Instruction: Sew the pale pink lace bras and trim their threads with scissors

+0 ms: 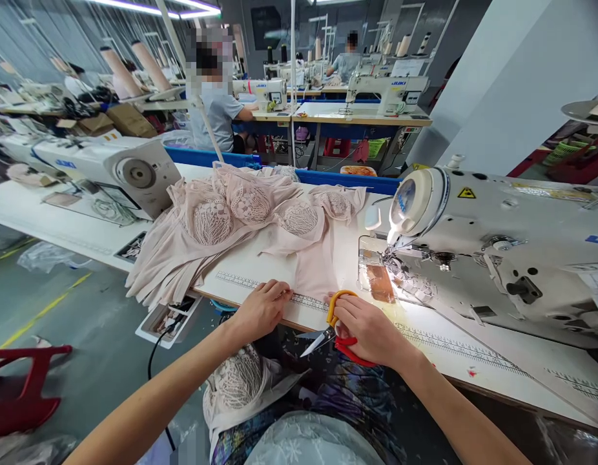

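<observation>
A pale pink lace bra lies on the white table, its band stretched toward my body. My left hand pinches the band's near left corner at the table edge. In my right hand is a pair of scissors, one handle loop yellow and the other red. The blades are spread and point down and left, past the table edge. The right fingertips also touch the band's near right corner. Another lace bra rests across my lap.
A heap of similar bras covers the table's left part. To the right stands a sewing machine, lit at the needle. Another machine is at left. A drawer sticks out below the table. People work at machines behind.
</observation>
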A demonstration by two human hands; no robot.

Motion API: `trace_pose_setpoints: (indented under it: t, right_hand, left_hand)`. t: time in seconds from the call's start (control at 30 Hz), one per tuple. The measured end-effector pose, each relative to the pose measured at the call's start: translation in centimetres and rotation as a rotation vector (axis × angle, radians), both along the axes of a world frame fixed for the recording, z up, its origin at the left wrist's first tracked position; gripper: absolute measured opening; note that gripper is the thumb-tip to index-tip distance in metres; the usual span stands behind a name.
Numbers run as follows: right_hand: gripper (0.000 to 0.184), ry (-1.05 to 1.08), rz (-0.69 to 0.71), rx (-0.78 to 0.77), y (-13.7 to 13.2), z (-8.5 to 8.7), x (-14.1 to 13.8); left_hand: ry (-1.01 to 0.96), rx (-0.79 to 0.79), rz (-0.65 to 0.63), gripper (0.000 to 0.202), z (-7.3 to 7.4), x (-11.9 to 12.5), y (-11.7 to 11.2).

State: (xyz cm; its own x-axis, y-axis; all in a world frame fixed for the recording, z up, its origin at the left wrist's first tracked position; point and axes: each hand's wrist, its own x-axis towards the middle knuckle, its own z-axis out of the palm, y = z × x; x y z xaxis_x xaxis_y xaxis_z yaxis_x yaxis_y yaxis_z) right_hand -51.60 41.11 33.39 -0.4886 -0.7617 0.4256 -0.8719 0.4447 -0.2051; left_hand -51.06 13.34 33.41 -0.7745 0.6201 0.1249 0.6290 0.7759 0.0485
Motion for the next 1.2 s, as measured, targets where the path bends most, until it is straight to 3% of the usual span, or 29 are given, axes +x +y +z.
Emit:
trace_pose_setpoints:
  t: [0.23,0.47,0.63,1.0,1.2]
  right_hand:
    - [0.027,-0.001,0.002,0.018,0.1,-0.3,-0.1]
    - [0.027,-0.006,0.002,0.006,0.3,-0.4,-0.1]
    - [0.024,0.001,0.003,-0.001,0.2,-0.3,-0.2]
    - [0.026,-0.021,0.016,-0.005,0.4,-0.4,-0.5]
    - [0.026,-0.006,0.023,0.011,0.4,-0.5,-0.9]
  left_hand:
    - [0.013,-0.059,-0.041,0.039,0.3,-0.4,-0.5]
    - [-0.088,0.178,-0.121,0.04,0.9,-1.8,-1.5]
    - [-0.112,0.219,-0.153,0.042,1.2,-2.4,-1.7]
    - [-0.023,-0.164,-0.118,0.034,1.4,-1.7,-1.2]
    - [-0.001,-0.182,-0.095,0.033,1.0,-1.5,-1.1]
